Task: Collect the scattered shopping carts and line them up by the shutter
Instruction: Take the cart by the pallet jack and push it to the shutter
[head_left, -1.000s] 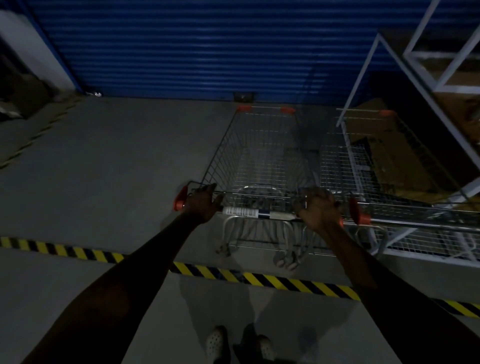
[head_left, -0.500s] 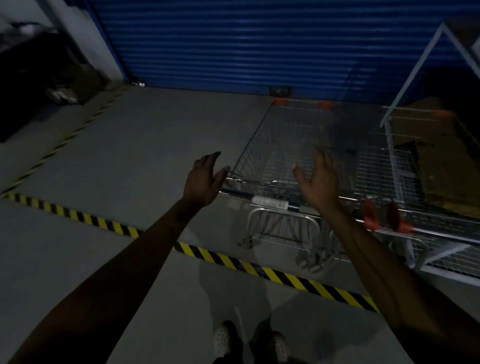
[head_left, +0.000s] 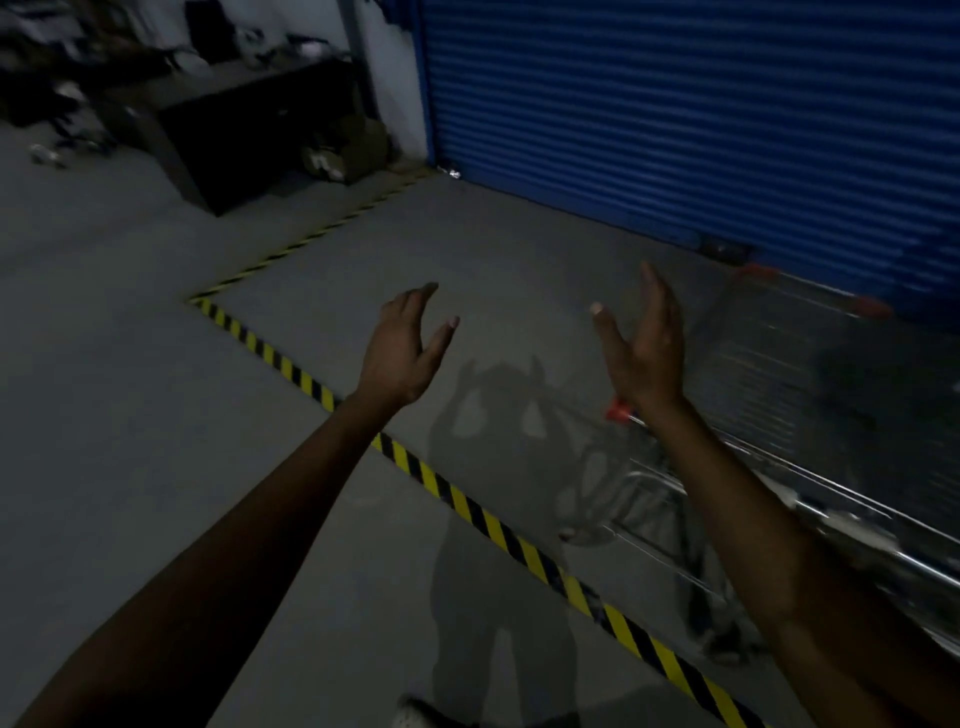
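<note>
Both hands, the left (head_left: 402, 353) and the right (head_left: 641, 353), are off the shopping cart (head_left: 810, 415) handle they gripped a second ago and now hover open, with the view swung leftward.

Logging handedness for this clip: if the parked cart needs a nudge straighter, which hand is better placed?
Right, probably. The right hand is open, close to the cart's orange handle end; the left hand, also open, is over the floor, farther from the cart.
</note>
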